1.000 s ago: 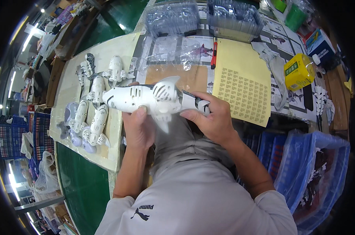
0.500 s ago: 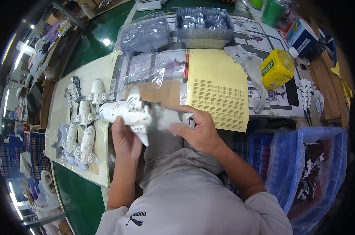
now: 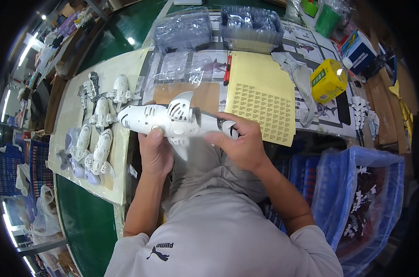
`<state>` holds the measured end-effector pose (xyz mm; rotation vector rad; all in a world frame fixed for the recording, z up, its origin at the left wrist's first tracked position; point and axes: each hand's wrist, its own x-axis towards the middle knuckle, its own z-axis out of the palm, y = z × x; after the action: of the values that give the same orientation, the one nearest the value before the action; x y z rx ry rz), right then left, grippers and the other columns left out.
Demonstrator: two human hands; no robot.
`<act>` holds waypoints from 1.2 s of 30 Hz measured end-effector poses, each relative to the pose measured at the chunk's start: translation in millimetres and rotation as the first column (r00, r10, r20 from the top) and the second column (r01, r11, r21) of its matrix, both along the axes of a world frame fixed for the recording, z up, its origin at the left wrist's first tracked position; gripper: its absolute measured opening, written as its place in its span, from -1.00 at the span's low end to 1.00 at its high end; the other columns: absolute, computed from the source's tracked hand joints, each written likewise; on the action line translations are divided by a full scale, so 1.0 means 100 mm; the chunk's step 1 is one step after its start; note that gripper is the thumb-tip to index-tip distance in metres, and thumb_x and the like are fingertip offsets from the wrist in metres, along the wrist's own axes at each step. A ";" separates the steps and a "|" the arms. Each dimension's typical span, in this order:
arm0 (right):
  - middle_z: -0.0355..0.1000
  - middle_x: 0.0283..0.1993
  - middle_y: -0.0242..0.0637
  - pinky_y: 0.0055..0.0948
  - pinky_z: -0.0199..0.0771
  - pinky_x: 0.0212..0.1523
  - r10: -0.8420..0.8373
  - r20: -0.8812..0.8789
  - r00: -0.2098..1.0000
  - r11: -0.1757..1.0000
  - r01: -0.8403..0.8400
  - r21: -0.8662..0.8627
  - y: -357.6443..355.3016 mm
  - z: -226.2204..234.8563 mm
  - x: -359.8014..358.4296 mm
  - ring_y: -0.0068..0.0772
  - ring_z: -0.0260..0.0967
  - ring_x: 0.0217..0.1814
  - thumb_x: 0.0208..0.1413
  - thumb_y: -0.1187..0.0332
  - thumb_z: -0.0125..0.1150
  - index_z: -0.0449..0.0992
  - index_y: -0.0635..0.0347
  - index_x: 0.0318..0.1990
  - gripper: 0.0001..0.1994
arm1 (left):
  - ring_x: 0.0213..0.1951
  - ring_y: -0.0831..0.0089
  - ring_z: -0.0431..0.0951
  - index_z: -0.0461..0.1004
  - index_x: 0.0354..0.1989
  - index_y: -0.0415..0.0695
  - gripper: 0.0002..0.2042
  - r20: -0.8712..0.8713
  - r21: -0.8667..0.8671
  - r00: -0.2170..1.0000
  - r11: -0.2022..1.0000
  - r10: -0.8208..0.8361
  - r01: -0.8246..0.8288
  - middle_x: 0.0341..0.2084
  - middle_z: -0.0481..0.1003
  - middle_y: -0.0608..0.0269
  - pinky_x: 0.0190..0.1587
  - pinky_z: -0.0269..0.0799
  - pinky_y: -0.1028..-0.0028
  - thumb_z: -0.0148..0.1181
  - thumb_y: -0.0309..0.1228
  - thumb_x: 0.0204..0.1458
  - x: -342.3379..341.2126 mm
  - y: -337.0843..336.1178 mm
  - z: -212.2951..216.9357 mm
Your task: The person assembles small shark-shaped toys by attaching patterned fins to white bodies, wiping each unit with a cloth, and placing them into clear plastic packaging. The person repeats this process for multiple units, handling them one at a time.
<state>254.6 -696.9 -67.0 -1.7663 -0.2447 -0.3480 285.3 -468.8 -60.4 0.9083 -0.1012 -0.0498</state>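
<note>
Above my lap, my left hand point(image 3: 156, 150) is closed round the white front body point(image 3: 145, 116) of a toy shark with black slots and side fins, the thumb pressed on its side. My right hand point(image 3: 246, 145) grips the white and black tail section point(image 3: 210, 125), thumb in front and fingers behind. The two pieces meet end to end beside the fins; I cannot tell if they are fastened. On the cream board to the left lie several similar white shark bodies point(image 3: 101, 150), nearest to my left hand.
Beyond my hands are a yellow label sheet point(image 3: 253, 69), a red cutter point(image 3: 227, 69) and clear plastic trays point(image 3: 253, 41). A grey glove point(image 3: 302, 87) lies near a yellow bottle point(image 3: 328, 82). A blue bin point(image 3: 329, 198) lined with plastic stands at my right, holding small parts.
The tail section has come up against the shark body, closing the blurred join between them. The body has turned, showing its slotted side more. My view has shifted slightly.
</note>
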 end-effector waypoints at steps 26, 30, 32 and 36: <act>0.62 -0.34 -0.24 -0.37 0.56 -0.27 0.009 0.254 0.967 0.967 0.057 -0.249 -0.24 0.82 0.08 -0.35 0.55 -0.32 0.35 0.39 0.31 0.67 0.30 -0.22 -0.85 | -0.17 0.21 0.67 0.14 0.51 -0.32 -0.15 0.210 0.309 0.962 0.945 -0.174 0.103 -0.05 0.57 -0.03 -0.06 0.67 0.27 0.42 -0.33 0.06 0.16 1.39 0.24; 0.63 -0.19 -0.16 -0.29 0.65 -0.24 0.310 0.426 0.850 0.943 -0.219 -0.250 0.04 0.90 0.01 -0.12 0.60 -0.25 0.21 0.42 0.44 0.69 0.29 -0.13 -0.84 | 0.07 0.26 0.62 0.08 0.57 -0.32 0.15 -0.052 0.564 0.988 0.812 -0.145 0.149 0.12 0.53 -0.02 0.10 0.59 0.30 0.66 -0.37 -0.26 0.21 1.03 0.58; 0.62 -0.08 -0.09 -0.26 0.68 -0.18 0.331 0.557 0.761 0.935 -0.187 -0.301 0.10 1.04 0.05 -0.05 0.62 -0.20 0.17 0.41 0.47 0.69 0.30 -0.05 -0.76 | 0.11 0.31 0.62 0.21 0.52 -0.37 0.16 -0.003 0.584 0.941 0.764 -0.337 0.276 0.15 0.57 -0.06 0.14 0.52 0.37 0.76 -0.29 -0.34 0.18 0.70 0.73; 0.54 0.08 0.02 -0.07 0.63 0.13 0.285 0.429 0.857 0.837 -0.005 -0.548 -0.08 1.22 0.22 0.17 0.55 0.09 0.10 0.32 0.51 0.59 0.35 0.14 -0.53 | 0.13 0.35 0.66 0.38 0.42 -0.35 0.09 0.007 0.782 0.770 0.484 -0.638 0.394 0.04 0.67 -0.06 0.25 0.46 0.36 0.80 -0.17 -0.37 0.34 0.45 0.92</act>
<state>276.8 -704.7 54.6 -2.1584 -0.9280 -0.6704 318.8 -424.0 31.6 1.7051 -0.7034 -0.5809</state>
